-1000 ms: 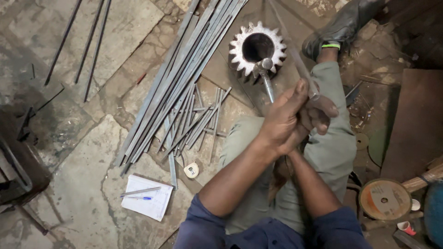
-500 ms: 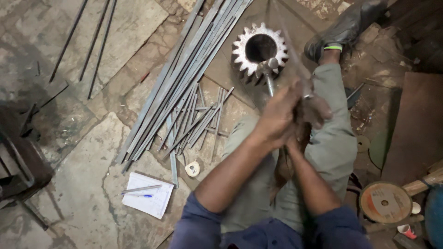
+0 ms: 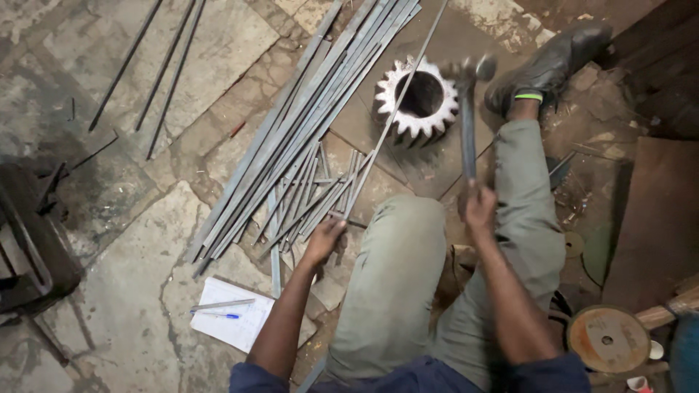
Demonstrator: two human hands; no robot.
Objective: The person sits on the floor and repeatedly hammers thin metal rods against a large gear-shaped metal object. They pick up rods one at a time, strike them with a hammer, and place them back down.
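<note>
The right hand (image 3: pixel 478 207) is wrapped round the handle of a hammer (image 3: pixel 466 109), fingers pressed together in a fist; the blurred head stands far of the hand, just beside the right rim of a big toothed gear (image 3: pixel 397 120). The gear lies flat on the floor with its round bore open and nothing in it. The left hand (image 3: pixel 324 239) pinches the near end of a thin rod (image 3: pixel 397 109), which runs far and rightward across the gear's left teeth to the top edge of the view.

Left of the rod a bundle of long flat bars (image 3: pixel 291 131) lies slantwise, with a heap of short strips (image 3: pixel 309 193) at its near end, just beside the left hand. Near-left lies a notepad (image 3: pixel 244 327) with a pen (image 3: pixel 215 315) on it. Far left, three dark rods (image 3: pixel 156 73) lie apart on bare stone, the widest free floor. A dark metal frame (image 3: pixel 33 233) crowds the left edge. On the right, the boot (image 3: pixel 550 62) rests just beside the gear, and a cutting disc (image 3: pixel 606 338) lies at the near right corner.
</note>
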